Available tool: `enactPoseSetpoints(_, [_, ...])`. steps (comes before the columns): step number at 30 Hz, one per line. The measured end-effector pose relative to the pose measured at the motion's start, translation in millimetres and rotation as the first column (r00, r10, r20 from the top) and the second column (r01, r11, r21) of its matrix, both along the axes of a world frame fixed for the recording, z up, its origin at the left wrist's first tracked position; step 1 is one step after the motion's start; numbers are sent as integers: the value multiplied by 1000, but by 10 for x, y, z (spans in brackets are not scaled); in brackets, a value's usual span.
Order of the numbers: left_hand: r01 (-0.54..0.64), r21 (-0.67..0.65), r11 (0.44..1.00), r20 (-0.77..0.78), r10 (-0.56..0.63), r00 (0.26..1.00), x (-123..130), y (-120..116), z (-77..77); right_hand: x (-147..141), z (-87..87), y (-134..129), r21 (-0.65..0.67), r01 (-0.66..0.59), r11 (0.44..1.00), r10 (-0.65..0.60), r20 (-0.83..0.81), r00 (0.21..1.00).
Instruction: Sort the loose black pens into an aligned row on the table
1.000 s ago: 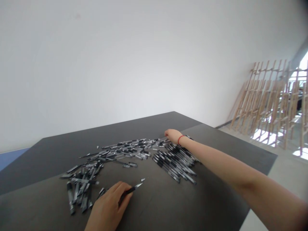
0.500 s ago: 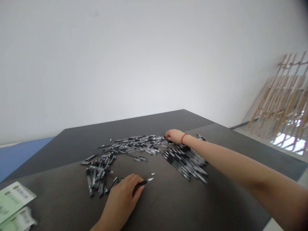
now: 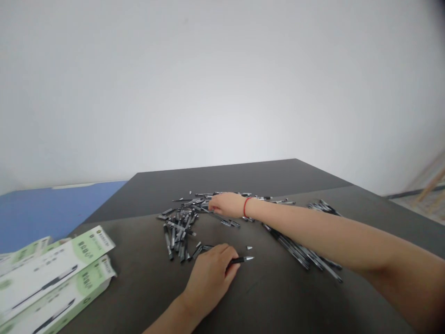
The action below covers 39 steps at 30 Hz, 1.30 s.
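Note:
Near the table's front, my left hand [image 3: 212,271] is closed round a gel pen [image 3: 238,260], its black grip and silver tip pointing right. A small pale pen piece [image 3: 249,247] lies just beyond that tip. My right hand [image 3: 227,204], with a red band at the wrist, reaches over the far part of the loose pens. Its fingers are curled together and pointing down; what they hold, if anything, is hidden. A jumbled pile of clear and black pens [image 3: 181,232] lies left of centre. Pens in a roughly parallel group [image 3: 295,248] are partly covered by my right forearm.
Green and white pen boxes [image 3: 66,269] are stacked at the left on the dark table [image 3: 139,283]. A blue surface [image 3: 86,202] lies beyond the table's left edge. A white wall [image 3: 222,93] stands behind, with wooden slats [image 3: 433,190] at the far right.
My right hand has moved left across the pens, from the parallel group's far end to the tangled pile. My left hand keeps hold of the pen. The view has turned left, showing more boxes.

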<state>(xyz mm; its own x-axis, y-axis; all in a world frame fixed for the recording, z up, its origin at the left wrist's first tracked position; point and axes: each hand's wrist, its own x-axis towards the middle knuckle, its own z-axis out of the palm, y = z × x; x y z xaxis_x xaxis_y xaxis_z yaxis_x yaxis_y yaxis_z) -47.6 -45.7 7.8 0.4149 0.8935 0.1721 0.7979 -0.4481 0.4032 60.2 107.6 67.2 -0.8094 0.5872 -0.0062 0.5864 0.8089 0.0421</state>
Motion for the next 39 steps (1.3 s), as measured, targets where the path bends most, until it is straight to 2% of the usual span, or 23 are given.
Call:
enactPoseSetpoints(3, [6, -2, 1000, 4, -6, 1000, -14, 11, -17, -233, 45, -167, -1, 42, 999, -42, 54, 998])
enactPoseSetpoints(5, [5, -6, 1000, 3, -5, 1000, -20, 19, -31, -235, 51, -277, 11, 116, 993, -117, 97, 988])
enactPoseSetpoints(9, [-5, 7, 1000, 2, 5, 1000, -11, 23, -42, -10, -23, -445, 33, 254, 967, -256, 154, 954])
enactPoseSetpoints(13, [-17, 18, 1000, -26, 18, 1000, 5, 14, -18, 203, -146, -480, 29, 329, 944, -330, 158, 931])
enactPoseSetpoints(17, [-37, 23, 999, -39, 38, 999, -7, 21, 9, 345, -178, -515, 29, 362, 932, -363, 94, 927])
enactPoseSetpoints(21, [-55, 38, 998, 3, 55, 998, -33, 41, 3, 588, -143, -725, 29, 393, 919, -393, 1, 919])
enactPoseSetpoints(25, [-55, 38, 998, 34, 54, 998, -41, 51, -4, 881, -206, -998, -56, 392, 918, -395, -198, 897])
enactPoseSetpoints(28, [-62, 29, 998, 42, 61, 997, -52, 55, 3, 1007, -298, -1108, -116, 368, 922, -386, -276, 880])
enactPoseSetpoints(34, [-70, 45, 997, 31, 69, 997, -80, 77, -11, 982, -373, -1163, -168, 209, 963, -256, -349, 901])
enactPoseSetpoints(39, [-54, 39, 998, 6, 53, 999, -67, 86, -22, 929, -396, -1213, -157, 164, 974, -212, -371, 904])
